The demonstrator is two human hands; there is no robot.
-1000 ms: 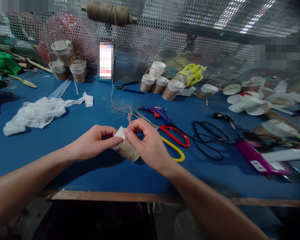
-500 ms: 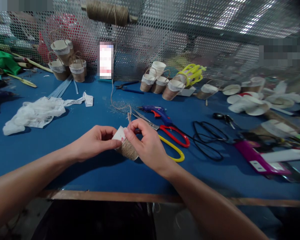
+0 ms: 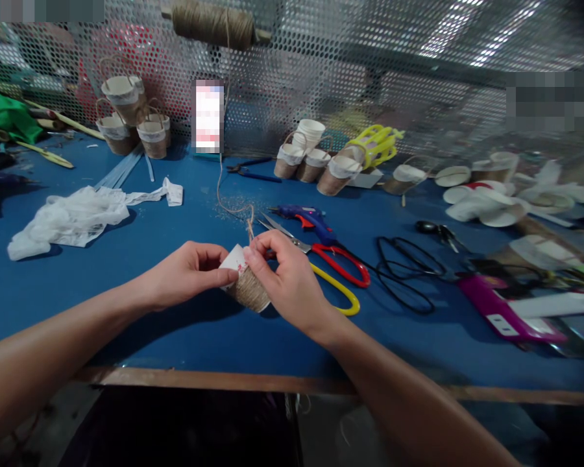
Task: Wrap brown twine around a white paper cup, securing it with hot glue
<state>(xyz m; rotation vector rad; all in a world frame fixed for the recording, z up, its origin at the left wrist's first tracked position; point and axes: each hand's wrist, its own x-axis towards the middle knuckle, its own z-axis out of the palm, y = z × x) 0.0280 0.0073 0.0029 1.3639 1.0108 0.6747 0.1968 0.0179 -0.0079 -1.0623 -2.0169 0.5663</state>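
Between my two hands is a small white paper cup (image 3: 250, 290), tilted, its lower part wrapped in brown twine. My left hand (image 3: 194, 272) grips its left side, thumb on the white wall. With thumb and fingertips, my right hand (image 3: 285, 275) holds the cup's right side and pinches the twine (image 3: 250, 224). That strand runs back across the table and up to a twine spool (image 3: 213, 24) on a rod. Scissors (image 3: 321, 263) with one red and one yellow handle lie open beside my right hand. Just behind them rests a blue glue gun (image 3: 305, 219).
White lace ribbon (image 3: 73, 220) lies at the left. Several twine-wrapped baskets (image 3: 152, 137) stand at the back, before a perforated metal screen (image 3: 394, 97). A lit phone (image 3: 207, 120) leans there. Black cable (image 3: 403, 272), keys (image 3: 438, 230) and a purple box (image 3: 506, 310) are at the right.
Both hands keep the same grip on the cup and twine. The view has shifted very slightly; little else differs.
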